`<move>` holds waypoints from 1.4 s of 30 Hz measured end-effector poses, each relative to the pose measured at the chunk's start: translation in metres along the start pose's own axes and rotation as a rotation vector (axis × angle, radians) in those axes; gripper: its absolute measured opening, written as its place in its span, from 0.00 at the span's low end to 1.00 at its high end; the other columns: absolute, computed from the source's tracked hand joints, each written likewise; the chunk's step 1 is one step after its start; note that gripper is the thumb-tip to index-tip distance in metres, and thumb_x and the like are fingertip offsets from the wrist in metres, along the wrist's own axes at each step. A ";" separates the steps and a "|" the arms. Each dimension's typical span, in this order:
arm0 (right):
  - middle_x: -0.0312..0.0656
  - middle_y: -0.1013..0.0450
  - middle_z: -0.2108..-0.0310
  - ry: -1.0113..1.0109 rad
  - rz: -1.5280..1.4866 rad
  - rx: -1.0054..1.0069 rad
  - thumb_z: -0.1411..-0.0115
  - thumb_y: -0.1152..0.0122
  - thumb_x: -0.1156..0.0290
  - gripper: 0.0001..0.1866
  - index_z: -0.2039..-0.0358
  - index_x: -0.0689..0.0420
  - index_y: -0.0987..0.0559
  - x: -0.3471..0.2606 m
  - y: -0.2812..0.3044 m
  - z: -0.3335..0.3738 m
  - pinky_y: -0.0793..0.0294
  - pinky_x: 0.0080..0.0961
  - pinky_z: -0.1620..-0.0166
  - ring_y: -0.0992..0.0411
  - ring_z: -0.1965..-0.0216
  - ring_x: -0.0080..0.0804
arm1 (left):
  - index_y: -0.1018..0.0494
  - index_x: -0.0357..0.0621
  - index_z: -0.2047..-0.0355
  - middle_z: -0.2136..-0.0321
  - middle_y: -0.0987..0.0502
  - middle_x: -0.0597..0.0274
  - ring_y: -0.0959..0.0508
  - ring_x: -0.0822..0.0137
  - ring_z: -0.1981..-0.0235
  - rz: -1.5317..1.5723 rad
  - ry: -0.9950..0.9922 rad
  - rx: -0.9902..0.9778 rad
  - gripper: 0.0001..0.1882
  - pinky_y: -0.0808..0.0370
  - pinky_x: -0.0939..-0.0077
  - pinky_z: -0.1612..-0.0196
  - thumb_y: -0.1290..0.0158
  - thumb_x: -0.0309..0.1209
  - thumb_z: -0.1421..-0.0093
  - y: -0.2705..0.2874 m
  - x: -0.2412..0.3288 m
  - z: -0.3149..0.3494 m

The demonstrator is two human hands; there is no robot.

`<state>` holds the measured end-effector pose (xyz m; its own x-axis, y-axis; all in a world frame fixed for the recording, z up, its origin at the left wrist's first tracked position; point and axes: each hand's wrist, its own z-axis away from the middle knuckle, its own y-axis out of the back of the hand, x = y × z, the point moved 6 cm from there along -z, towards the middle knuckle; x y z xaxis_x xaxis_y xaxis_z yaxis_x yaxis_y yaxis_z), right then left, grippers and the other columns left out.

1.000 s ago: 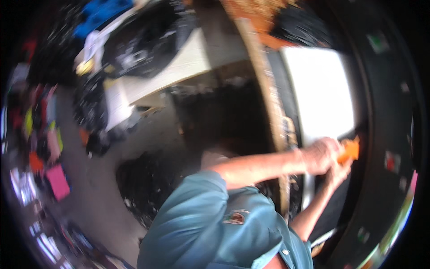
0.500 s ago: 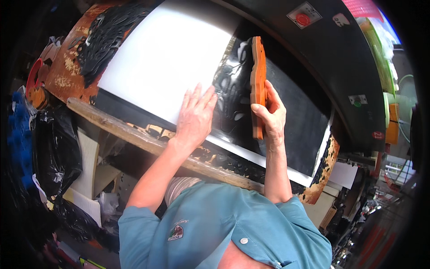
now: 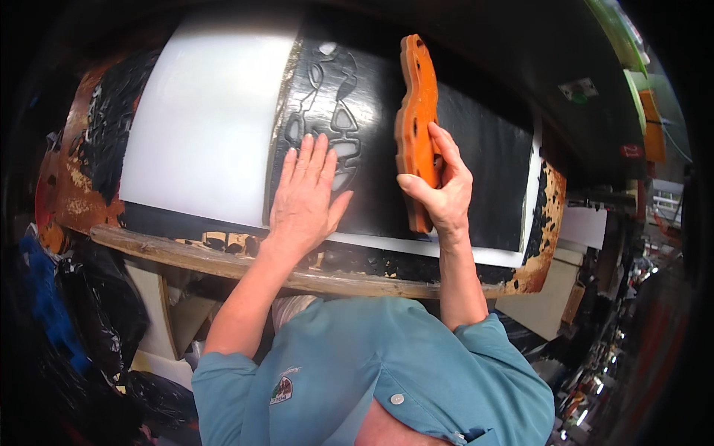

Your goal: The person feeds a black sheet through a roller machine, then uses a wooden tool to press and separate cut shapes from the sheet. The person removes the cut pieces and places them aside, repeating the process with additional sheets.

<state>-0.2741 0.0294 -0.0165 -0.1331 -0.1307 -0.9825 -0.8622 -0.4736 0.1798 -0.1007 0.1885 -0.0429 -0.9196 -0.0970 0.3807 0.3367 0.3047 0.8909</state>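
My right hand (image 3: 444, 182) grips an orange cutting die (image 3: 420, 111) with a wavy outline, thumb on one side and fingers on the other. The die stands tilted on edge over a black sheet (image 3: 483, 178). Cut outlines and small openings (image 3: 343, 119) run down the sheet's left part, white showing through some of them. Flat on the sheet, beside these cuts, rests my left hand (image 3: 303, 197), fingers stretched out and holding nothing. Under the black sheet lies a white board (image 3: 208, 111), bare on the left and visible as a strip along the near edge.
A dark machine beam (image 3: 587, 111) with a green button overhangs the far right. Black scraps (image 3: 134, 119) pile up on the worn brown surface at left. A wooden rail (image 3: 193, 249) edges the table in front of me. Black plastic bags (image 3: 104, 290) hang at lower left.
My view has turned, so the table sits more level. My left hand has come off the white board's edge onto the cut part of the black sheet. The die stays in my right hand.
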 end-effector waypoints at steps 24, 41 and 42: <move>0.70 0.43 0.29 0.325 0.694 0.038 0.61 0.14 0.55 0.53 0.34 0.59 0.24 0.026 -0.018 0.022 0.26 0.48 0.37 0.36 0.35 0.65 | 0.28 0.33 0.37 0.32 0.29 0.39 0.35 0.37 0.27 0.153 -0.086 0.115 0.28 0.39 0.43 0.25 0.35 0.27 0.35 0.010 0.011 0.007; 0.33 0.22 0.71 0.579 0.004 0.735 0.25 0.40 0.71 0.12 0.68 0.60 0.21 -0.026 0.165 0.070 0.27 0.18 0.62 0.28 0.68 0.17 | 0.28 0.40 0.76 0.78 0.25 0.52 0.23 0.47 0.76 0.141 -0.185 0.290 0.12 0.26 0.55 0.71 0.35 0.21 0.39 -0.012 0.042 0.124; 0.32 0.23 0.72 0.604 0.095 0.815 0.25 0.40 0.69 0.14 0.70 0.61 0.21 -0.040 0.187 0.075 0.28 0.18 0.63 0.29 0.69 0.17 | 0.28 0.40 0.77 0.78 0.25 0.51 0.23 0.47 0.76 0.142 -0.126 0.263 0.13 0.26 0.54 0.71 0.35 0.21 0.38 -0.013 0.039 0.125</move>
<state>-0.4666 0.0117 0.0527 -0.1437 -0.6615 -0.7360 -0.9614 0.2696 -0.0546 -0.1661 0.2997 -0.0709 -0.8908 0.0772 0.4479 0.4143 0.5430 0.7304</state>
